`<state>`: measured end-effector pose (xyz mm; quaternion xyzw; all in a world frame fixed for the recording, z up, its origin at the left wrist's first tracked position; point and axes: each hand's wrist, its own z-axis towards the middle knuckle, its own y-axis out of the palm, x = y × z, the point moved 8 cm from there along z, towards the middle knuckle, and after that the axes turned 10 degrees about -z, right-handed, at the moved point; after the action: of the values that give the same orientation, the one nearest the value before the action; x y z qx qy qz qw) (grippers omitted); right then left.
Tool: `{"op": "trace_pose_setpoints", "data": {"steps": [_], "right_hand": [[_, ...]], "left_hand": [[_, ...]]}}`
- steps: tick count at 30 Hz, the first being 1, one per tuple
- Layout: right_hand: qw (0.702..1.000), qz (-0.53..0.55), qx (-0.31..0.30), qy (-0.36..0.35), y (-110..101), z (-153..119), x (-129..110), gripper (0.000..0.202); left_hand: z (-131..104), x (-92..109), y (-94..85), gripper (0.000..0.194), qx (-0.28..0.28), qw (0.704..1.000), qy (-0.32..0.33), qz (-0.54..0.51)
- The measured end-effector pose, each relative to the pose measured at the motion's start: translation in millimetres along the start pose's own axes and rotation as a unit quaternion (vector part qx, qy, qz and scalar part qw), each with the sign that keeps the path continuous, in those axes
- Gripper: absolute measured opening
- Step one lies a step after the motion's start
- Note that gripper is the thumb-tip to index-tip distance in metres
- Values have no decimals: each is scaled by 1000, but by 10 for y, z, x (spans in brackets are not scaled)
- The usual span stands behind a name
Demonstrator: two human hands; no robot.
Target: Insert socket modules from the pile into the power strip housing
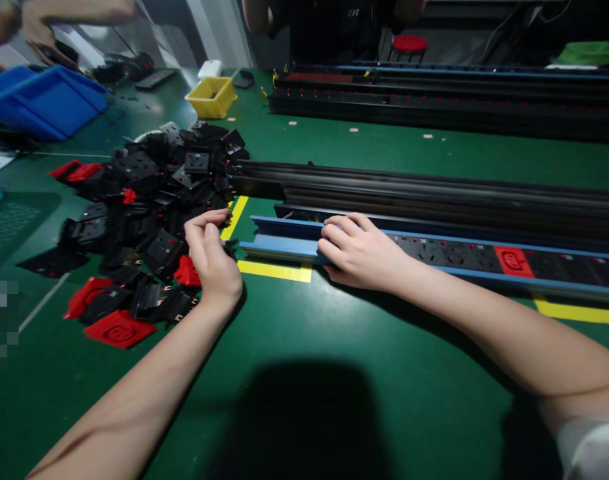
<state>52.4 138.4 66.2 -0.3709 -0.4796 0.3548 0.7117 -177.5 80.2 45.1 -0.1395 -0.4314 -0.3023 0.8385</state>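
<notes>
A blue channel rail lies across the green table, its left end bare and its right part filled with black socket modules and one red module. My right hand rests over the rail with its fingers curled down onto it; whether a module is under them is hidden. At the right edge of a heap of black modules, my left hand has its fingers bent and close together. What those fingers hold, if anything, is too hidden to make out.
Long black rails lie behind the blue one, with more rails farther back. A yellow bin and a blue bin stand at the back left, near another person's hands. Yellow tape marks the table.
</notes>
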Motion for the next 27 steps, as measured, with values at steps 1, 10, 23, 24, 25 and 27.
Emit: {"op": "trace_pose_setpoints", "data": {"steps": [1, 10, 23, 24, 25, 27], "right_hand": [[1000, -5, -3, 0, 7, -3, -1, 18], [999, 25, -21, -12, 72, -13, -17, 20], [995, 2, -95, 5, 112, -50, -44, 24], [996, -2, -94, 4, 113, -50, -46, 25], [996, -5, -94, 3, 115, -51, -47, 25], [996, -11, -91, 3, 118, -55, -50, 24]], "left_hand": [[19, -10, -8, 26, 10, 999, 7, -39], [148, -202, -124, 33, 51, 992, -11, -119], [122, -249, 75, 35, -64, 996, -23, 56], [131, -249, 81, 35, -65, 996, -24, 51], [140, -240, 73, 35, -59, 996, -21, 58], [152, -201, 35, 33, -39, 995, -7, 92]]}}
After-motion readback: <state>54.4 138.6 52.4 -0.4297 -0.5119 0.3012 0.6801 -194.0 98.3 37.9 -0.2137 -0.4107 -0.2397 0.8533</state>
